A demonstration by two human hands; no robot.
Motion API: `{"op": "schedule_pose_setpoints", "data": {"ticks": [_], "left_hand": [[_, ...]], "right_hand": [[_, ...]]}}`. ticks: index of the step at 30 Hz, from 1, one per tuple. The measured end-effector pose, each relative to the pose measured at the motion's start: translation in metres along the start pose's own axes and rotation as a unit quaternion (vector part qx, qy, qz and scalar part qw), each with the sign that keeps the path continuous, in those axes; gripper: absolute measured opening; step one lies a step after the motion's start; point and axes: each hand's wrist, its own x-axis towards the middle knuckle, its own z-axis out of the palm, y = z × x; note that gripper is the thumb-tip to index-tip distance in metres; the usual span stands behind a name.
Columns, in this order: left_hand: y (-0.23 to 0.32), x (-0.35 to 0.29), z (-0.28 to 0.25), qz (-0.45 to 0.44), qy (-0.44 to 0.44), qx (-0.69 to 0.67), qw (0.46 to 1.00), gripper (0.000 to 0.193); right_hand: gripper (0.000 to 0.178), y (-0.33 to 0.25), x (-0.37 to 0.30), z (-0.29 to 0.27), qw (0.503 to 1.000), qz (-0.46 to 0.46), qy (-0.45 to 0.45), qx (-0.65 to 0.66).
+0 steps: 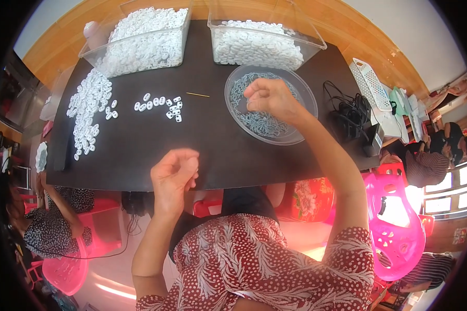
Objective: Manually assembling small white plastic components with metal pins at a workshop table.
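My right hand (269, 98) is over a clear round bowl (307, 111) of small grey screws (257, 124), thumb and fingers pinched together; anything between the fingertips is too small to make out. Near the table's front edge my left hand (174, 173) is raised, its fingers curled in against the thumb, and whatever it may hold is hidden. Ahead of it lie a few oval white plastic pieces with holes (149, 104) and a small cluster of squarer white pieces (175, 110). A thin brass-coloured rod (197, 95) rests between these and the bowl.
Two clear bins (184, 44) (319, 44) heaped with white pieces stand at the back. A loose pile of ovals (91, 98) spreads at left. Black cables with an adapter (342, 111) and a white perforated basket (371, 83) lie right. Other people sit on both sides.
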Motion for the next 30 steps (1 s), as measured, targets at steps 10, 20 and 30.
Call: {"op": "schedule_pose_setpoints", "data": {"ticks": [10,20,30], "left_hand": [[0.016,0.059,0.059,0.074,-0.105,0.099,0.987,0.015],[0.017,0.056,0.06,0.013,-0.062,0.084,0.994,0.016],[0.012,0.059,0.047,-0.074,-0.073,-0.063,0.993,0.014]], "right_hand": [[0.033,-0.049,-0.022,0.021,0.984,0.053,-0.088,0.144],[0.016,-0.044,-0.031,0.046,0.996,-0.083,0.036,-0.024],[0.012,-0.038,-0.032,0.066,0.985,-0.119,0.118,-0.05]]}}
